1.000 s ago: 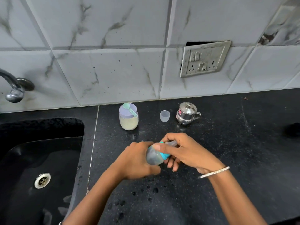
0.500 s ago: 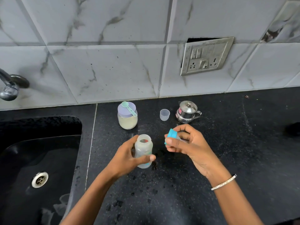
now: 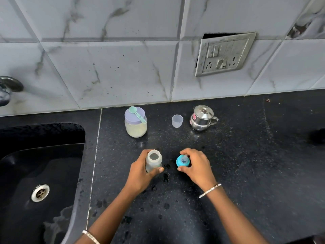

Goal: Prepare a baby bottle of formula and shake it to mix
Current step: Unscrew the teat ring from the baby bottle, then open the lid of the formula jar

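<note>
— Nearest us, on the wet counter (image 3: 237,173), what are the hands doing?

— The left hand (image 3: 140,175) is wrapped around the open bottle (image 3: 153,161), standing upright. The right hand (image 3: 197,166) has its fingers curled round the blue teat cap (image 3: 182,161), just beside the bottle, seemingly resting on the counter.

— What could go wrong?

— Droplets lie around both; a damp grip could let the bottle slip, and the sink (image 3: 40,173) edge is near.

— And further back?

— The lidded powder jar (image 3: 135,125), with the scoop (image 3: 137,113) balanced on top, could lose it when the lid is opened. The small cup (image 3: 177,121) and steel pot (image 3: 202,118) look easy to knock while reaching.
</note>
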The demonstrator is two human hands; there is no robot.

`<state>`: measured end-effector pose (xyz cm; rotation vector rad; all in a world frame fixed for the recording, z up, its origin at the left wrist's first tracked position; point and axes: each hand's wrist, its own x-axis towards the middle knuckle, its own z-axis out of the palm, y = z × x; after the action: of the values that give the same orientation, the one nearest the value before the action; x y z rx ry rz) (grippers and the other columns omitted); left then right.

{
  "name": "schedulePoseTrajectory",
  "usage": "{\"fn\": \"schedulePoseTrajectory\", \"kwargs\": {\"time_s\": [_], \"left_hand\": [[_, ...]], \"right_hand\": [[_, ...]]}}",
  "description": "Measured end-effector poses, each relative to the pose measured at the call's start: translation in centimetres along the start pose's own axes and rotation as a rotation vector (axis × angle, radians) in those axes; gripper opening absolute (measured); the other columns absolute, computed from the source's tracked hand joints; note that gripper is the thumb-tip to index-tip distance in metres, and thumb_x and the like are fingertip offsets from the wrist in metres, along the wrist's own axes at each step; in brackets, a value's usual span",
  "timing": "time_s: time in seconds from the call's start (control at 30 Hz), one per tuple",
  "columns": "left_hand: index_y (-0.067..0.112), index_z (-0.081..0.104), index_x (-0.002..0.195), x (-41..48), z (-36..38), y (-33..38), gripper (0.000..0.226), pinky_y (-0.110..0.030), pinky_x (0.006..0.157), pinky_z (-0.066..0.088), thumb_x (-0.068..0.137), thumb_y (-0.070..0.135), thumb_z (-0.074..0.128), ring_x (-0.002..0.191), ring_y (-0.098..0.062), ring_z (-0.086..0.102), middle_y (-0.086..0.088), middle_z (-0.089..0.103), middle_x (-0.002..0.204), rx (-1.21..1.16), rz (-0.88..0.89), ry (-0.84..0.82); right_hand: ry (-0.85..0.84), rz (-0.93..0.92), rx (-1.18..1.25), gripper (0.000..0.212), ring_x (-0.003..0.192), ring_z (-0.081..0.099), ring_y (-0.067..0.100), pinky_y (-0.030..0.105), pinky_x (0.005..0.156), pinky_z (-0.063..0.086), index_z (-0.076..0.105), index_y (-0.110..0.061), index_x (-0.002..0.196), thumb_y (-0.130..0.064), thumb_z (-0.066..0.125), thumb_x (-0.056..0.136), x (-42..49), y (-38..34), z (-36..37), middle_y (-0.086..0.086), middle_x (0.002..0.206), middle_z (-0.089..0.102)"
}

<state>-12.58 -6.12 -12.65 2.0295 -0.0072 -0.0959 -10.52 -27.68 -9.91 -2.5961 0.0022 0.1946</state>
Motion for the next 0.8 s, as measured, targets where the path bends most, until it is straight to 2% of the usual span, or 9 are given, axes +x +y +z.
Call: {"fn": "schedulePoseTrajectory", "kwargs": {"time_s": [0.23,0.33,0.4,0.47,0.53,0.6,0.7,0.8], "left_hand": [[0.032,0.052,0.120,0.0,0.2,-0.2,0.055,-0.003,0.083,0.042,0.077,0.024,0.086,0.104,0.010,0.058,0.021,0.065,0.112,0.007,-0.010,0.004],[0.035,0.050,0.121,0.1,0.1,-0.1,0.060,-0.010,0.088,0.043,0.076,0.024,0.088,0.107,0.008,0.058,0.021,0.063,0.114,0.011,-0.023,-0.004],[0.034,0.048,0.127,0.1,0.0,-0.2,0.070,-0.017,0.095,0.046,0.072,0.024,0.090,0.111,0.000,0.059,0.021,0.061,0.119,0.013,-0.035,-0.025],[0.031,0.042,0.138,-0.1,-0.4,-0.2,0.087,-0.016,0.099,0.042,0.067,0.026,0.093,0.117,-0.001,0.056,0.021,0.057,0.129,0.023,-0.048,-0.066],[0.027,0.032,0.148,-0.1,-1.3,-0.3,0.105,-0.015,0.105,0.035,0.063,0.023,0.095,0.128,0.000,0.047,0.021,0.047,0.141,0.057,-0.046,-0.113],[0.027,0.027,0.152,0.2,-2.9,-0.6,0.110,-0.020,0.114,0.029,0.064,0.012,0.092,0.137,-0.001,0.036,0.019,0.037,0.146,0.089,-0.044,-0.143],[0.032,0.030,0.145,0.9,-6.2,-1.1,0.096,-0.026,0.119,0.026,0.071,-0.009,0.076,0.145,-0.010,0.035,0.012,0.038,0.148,0.078,-0.055,-0.102],[0.019,0.039,0.143,2.5,-9.0,-0.7,0.078,-0.028,0.113,0.031,0.079,-0.011,0.070,0.144,-0.022,0.041,-0.001,0.045,0.149,0.049,-0.089,0.052]], "right_hand": [[-0.066,0.014,-0.066,0.055,0.118,0.056,0.021,0.028,0.097,0.042,0.066,-0.022,0.127,-0.026,0.089,0.077,0.9,0.2,0.9,-0.001,0.127,0.066],[-0.080,0.026,-0.057,0.055,0.118,0.056,0.021,0.027,0.096,0.041,0.066,-0.021,0.127,-0.026,0.090,0.076,1.0,0.4,1.3,-0.001,0.127,0.066],[-0.087,0.030,-0.062,0.057,0.118,0.056,0.020,0.026,0.094,0.040,0.066,-0.022,0.127,-0.027,0.090,0.076,1.0,0.5,1.2,-0.001,0.128,0.065],[-0.124,0.023,-0.092,0.065,0.121,0.054,0.022,0.028,0.098,0.040,0.062,-0.023,0.132,-0.033,0.091,0.074,1.1,0.4,1.0,-0.001,0.131,0.062],[-0.180,0.020,-0.107,0.081,0.127,0.051,0.024,0.036,0.106,0.042,0.056,-0.026,0.139,-0.045,0.092,0.070,1.1,0.1,0.3,-0.001,0.137,0.058],[-0.224,0.036,-0.088,0.089,0.132,0.048,0.024,0.044,0.110,0.042,0.053,-0.029,0.143,-0.059,0.088,0.067,1.3,-0.3,-0.7,-0.002,0.140,0.055],[-0.196,0.030,-0.008,0.080,0.129,0.052,0.022,0.049,0.109,0.043,0.060,-0.031,0.135,-0.069,0.082,0.069,2.1,-1.4,-2.3,-0.004,0.136,0.058],[-0.032,-0.050,0.192,0.051,0.107,0.065,0.016,0.045,0.098,0.053,0.072,-0.022,0.120,-0.058,0.076,0.084,3.7,-3.8,-3.2,-0.002,0.119,0.070]]}}
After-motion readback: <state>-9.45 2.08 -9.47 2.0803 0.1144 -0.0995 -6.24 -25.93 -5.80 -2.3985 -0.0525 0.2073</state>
